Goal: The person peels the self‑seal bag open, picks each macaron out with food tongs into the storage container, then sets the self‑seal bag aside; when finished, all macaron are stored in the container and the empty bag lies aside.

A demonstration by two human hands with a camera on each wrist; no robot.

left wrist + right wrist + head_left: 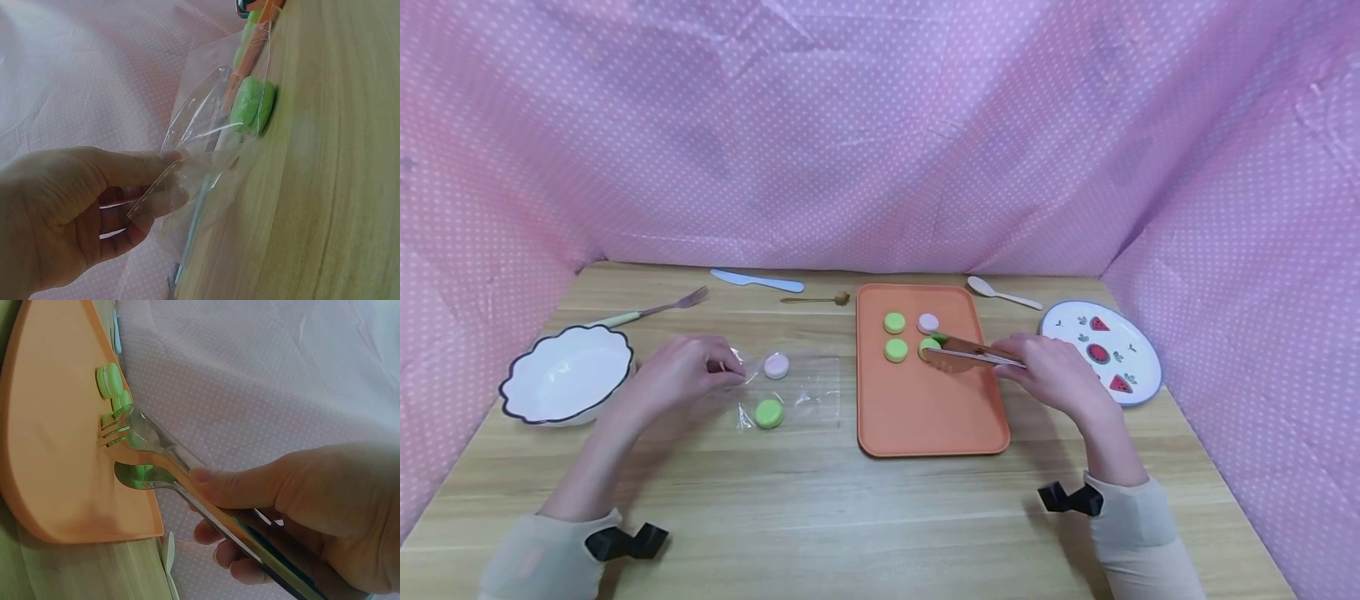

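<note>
My left hand [688, 367] pinches the open edge of a clear plastic bag [820, 387] lying on the wooden table. Inside the bag are a pale pink macaron [777, 366] and a green macaron [769, 413]. In the right wrist view, my right hand [312, 506] grips metal serving tongs [206, 494], thumb on one arm and fingers beneath. Their tips straddle a green macaron [928, 345] on the orange tray [925, 417], partly covering it. Beside it on the tray sit a lilac macaron [928, 323] and two more green macarons [895, 350].
A white scalloped bowl [568, 375] stands at the left, with a fork [651, 312] behind it. Along the back lie a blue knife [758, 281], a small gold spoon [812, 299] and a white spoon [1003, 294]. A watermelon-patterned plate [1138, 354] is at the right.
</note>
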